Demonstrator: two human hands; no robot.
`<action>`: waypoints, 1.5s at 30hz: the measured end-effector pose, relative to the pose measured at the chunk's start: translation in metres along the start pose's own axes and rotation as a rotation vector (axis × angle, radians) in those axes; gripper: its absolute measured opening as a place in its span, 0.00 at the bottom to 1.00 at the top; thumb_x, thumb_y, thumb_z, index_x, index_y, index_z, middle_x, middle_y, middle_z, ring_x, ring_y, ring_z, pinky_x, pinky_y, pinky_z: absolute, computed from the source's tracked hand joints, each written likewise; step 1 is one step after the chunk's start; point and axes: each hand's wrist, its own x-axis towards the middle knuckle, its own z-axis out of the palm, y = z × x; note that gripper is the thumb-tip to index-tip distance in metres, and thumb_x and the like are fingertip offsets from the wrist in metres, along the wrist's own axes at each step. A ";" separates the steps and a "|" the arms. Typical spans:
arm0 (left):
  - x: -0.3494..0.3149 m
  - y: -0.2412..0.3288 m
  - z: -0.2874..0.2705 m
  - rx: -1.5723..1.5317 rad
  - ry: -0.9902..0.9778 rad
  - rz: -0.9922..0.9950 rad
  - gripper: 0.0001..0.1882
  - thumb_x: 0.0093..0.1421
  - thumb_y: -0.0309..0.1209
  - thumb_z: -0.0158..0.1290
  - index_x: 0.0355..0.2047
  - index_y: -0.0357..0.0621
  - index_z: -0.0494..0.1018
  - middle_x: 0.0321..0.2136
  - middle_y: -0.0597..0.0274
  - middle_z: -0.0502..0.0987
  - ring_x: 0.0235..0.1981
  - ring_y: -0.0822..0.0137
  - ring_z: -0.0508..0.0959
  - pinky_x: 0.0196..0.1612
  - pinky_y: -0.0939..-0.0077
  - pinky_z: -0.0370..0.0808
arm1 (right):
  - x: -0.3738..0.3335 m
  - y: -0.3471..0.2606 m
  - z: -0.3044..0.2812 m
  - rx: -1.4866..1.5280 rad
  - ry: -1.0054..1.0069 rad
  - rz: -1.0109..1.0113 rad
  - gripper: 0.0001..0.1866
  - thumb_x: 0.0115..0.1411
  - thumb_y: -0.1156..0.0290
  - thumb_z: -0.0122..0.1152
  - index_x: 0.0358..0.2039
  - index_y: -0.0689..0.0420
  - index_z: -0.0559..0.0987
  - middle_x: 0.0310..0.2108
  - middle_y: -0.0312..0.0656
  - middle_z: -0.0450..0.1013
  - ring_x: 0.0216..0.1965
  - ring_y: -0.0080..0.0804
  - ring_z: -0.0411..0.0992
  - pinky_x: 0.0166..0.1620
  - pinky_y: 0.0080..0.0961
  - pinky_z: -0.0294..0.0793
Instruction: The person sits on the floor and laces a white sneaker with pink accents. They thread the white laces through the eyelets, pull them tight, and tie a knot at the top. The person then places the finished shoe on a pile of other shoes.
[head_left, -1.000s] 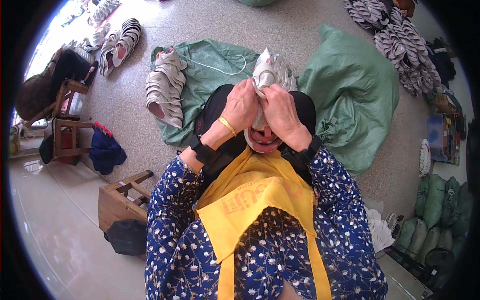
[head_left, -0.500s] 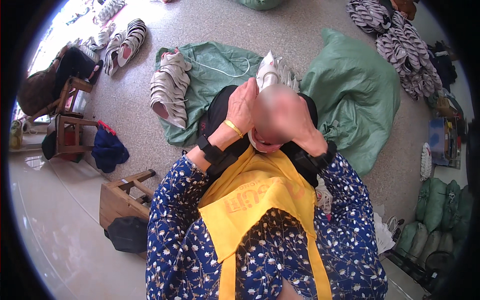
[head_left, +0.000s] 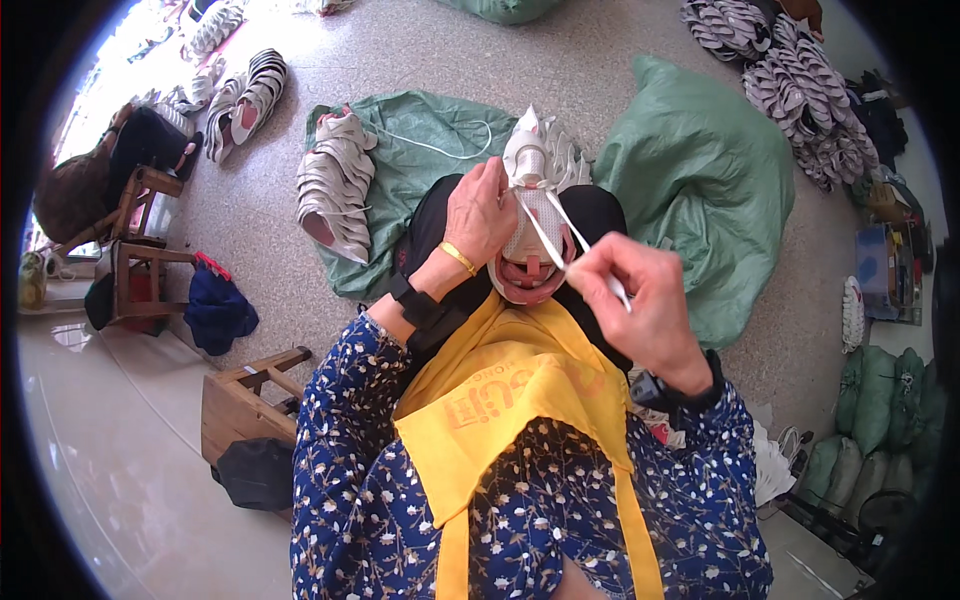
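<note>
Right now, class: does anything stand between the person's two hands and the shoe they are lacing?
Nothing visible does. The left hand grips the white shoe directly at its side, and the right hand pinches the white lace, which runs straight from the shoe to it with nothing across it.

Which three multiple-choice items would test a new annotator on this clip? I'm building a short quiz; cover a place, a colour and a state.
1. Where is the shoe upper being laced?
A. on the wooden stool
B. on the person's lap
C. on the green sack

2. What colour is the lace?
A. white
B. black
C. red

3. What is the right hand doing?
A. resting open
B. gripping the stool
C. pinching the lace, pulled taut

Key: 1 B, it sits against the yellow apron; 2 A, it shows white; 3 C, the lace runs straight while the left hand steadies the upper.
</note>
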 end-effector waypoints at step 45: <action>0.015 0.060 -0.033 -1.034 -0.166 -0.317 0.10 0.68 0.32 0.61 0.34 0.38 0.75 0.27 0.68 0.79 0.29 0.79 0.76 0.34 0.83 0.73 | 0.082 0.051 0.013 0.447 -0.010 0.102 0.15 0.69 0.69 0.59 0.50 0.63 0.84 0.32 0.35 0.81 0.23 0.12 0.70 0.27 0.13 0.71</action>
